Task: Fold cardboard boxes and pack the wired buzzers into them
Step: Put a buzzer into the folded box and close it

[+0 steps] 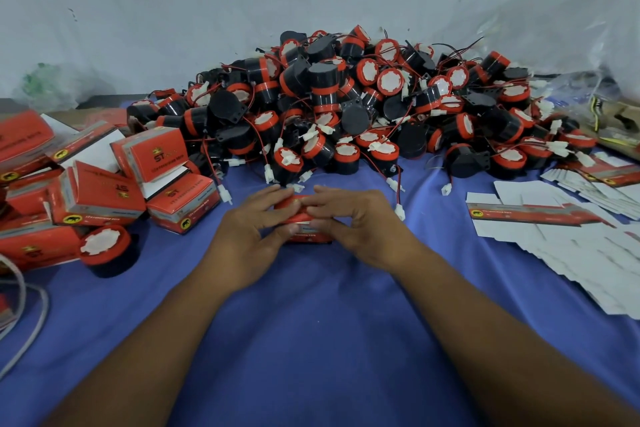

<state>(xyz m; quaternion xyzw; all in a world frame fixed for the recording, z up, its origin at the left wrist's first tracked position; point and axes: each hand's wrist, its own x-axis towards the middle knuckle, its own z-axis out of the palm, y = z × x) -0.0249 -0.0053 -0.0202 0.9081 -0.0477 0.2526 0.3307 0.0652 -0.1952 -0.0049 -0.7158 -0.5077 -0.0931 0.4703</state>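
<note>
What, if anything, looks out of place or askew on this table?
One buzzer sits alone at the left, beside the folded boxes and apart from the main heap. Those boxes lie tumbled at mixed angles. Nothing looks damaged.

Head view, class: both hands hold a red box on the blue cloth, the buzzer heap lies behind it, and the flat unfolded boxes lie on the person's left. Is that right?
One slip: the head view shows the flat unfolded boxes on the person's right, not left. The rest stands.
</note>
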